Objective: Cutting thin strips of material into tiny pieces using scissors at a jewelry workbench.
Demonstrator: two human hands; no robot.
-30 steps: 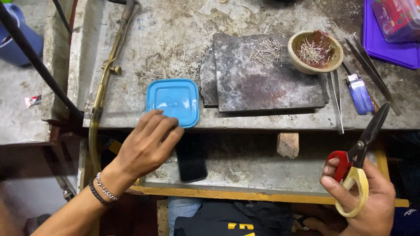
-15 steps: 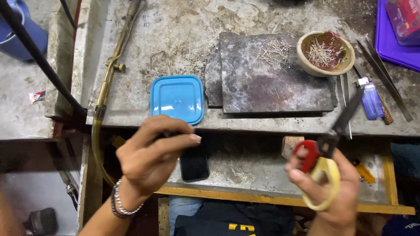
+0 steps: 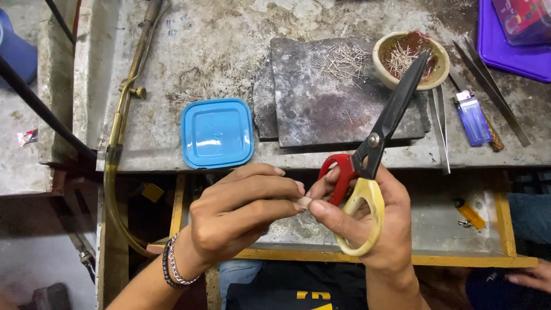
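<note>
A tiny pale piece [image 3: 303,202] is being pinched between the fingertips of the left hand [image 3: 241,215] and the right hand [image 3: 367,224], above the open drawer [image 3: 459,252]. The scissors [image 3: 376,143] are being clenched in the right hand, blades shut; the piece could be dropped if they are shifted. Since a second ago, the hands are being brought together. Beyond, the blue lid [image 3: 217,133] is lying untouched.

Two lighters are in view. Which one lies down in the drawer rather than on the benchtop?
The yellow lighter, lying in the open drawer; the blue lighter rests up on the benchtop.
</note>
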